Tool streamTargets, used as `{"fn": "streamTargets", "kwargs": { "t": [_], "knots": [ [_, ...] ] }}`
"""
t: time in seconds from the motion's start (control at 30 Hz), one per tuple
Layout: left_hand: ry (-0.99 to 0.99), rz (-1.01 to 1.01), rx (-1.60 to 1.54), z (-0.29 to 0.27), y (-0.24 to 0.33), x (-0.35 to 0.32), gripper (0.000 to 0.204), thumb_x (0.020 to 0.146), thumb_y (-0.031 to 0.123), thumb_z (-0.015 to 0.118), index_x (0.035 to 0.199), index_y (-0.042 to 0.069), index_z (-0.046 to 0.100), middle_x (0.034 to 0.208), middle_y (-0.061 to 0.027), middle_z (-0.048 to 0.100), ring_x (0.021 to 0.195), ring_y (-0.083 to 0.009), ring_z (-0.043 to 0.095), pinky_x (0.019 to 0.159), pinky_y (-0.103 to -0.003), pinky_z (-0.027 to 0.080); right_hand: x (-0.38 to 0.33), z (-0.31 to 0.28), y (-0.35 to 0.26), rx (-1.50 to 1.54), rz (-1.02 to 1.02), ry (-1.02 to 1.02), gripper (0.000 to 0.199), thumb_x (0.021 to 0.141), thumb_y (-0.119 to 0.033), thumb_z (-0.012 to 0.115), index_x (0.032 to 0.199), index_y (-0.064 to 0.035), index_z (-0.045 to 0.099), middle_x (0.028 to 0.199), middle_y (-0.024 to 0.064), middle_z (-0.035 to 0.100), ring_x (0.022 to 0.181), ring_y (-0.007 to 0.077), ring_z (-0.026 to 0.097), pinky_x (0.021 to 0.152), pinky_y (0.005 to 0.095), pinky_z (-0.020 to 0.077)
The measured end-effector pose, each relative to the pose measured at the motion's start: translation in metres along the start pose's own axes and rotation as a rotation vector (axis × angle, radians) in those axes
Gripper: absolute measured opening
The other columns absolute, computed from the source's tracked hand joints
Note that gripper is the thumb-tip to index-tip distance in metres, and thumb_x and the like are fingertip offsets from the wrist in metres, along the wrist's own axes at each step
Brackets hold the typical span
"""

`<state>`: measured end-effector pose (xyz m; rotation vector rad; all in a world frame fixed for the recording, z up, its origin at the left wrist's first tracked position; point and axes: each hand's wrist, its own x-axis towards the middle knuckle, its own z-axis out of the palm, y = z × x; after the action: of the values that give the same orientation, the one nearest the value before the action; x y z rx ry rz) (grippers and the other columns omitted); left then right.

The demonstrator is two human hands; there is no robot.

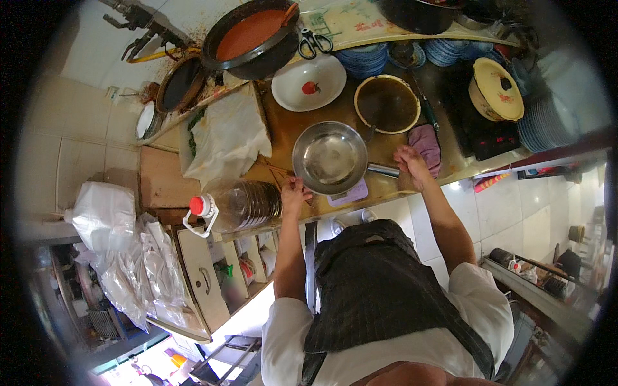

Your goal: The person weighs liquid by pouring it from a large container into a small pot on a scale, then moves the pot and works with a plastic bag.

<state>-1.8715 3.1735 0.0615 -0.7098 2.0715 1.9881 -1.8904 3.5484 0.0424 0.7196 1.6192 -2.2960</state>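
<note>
A shallow steel pan (329,157) rests on a small purple kitchen scale (351,194) near the counter's front edge. Its handle (383,170) points right. My left hand (294,193) is at the pan's lower left rim, fingers bent together; thin wooden sticks (273,168) lie beside and partly under it. Whether it grips them or the rim is hidden. Just past the handle's end is my right hand (413,166), its fingers loosely bent and apart, holding nothing that I can see. A folded purple cloth (425,149) lies beside it.
Behind the pan stand a white oval bowl (308,82) and a round pot of dark liquid (387,104). A large oil bottle (241,204) lies at left. On the right, a yellow lidded pot (494,90) stands on a black cooktop (479,122). Scissors (315,44) lie at the back.
</note>
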Motion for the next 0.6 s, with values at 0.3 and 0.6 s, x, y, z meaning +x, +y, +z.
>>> {"fn": "streamTargets", "kwargs": {
  "t": [0.3,0.6],
  "knots": [
    [0.001,0.038,0.055,-0.002,0.0,0.012,0.005,0.093,0.004,0.047,0.094,0.005,0.042,0.085,-0.0063,0.052,0.057,-0.0159,0.059,0.05,-0.027,0.055,0.066,0.008,-0.019,0.543,-0.125,0.124,0.007,0.089,0.0,0.053,0.09,-0.0048,0.049,0.093,0.0062,0.056,0.087,0.0248,0.061,0.082,0.0473,0.0567],
    [-0.061,0.032,0.055,-0.009,-0.003,0.012,0.012,0.091,-0.005,0.043,0.091,0.006,0.041,0.093,-0.0055,0.047,0.074,-0.014,0.053,0.056,-0.029,0.058,0.064,0.008,-0.015,0.539,-0.237,0.113,0.011,0.086,0.005,0.052,0.081,-0.0049,0.051,0.092,0.0078,0.06,0.088,0.0254,0.062,0.079,0.0445,0.0578]
  ]
}}
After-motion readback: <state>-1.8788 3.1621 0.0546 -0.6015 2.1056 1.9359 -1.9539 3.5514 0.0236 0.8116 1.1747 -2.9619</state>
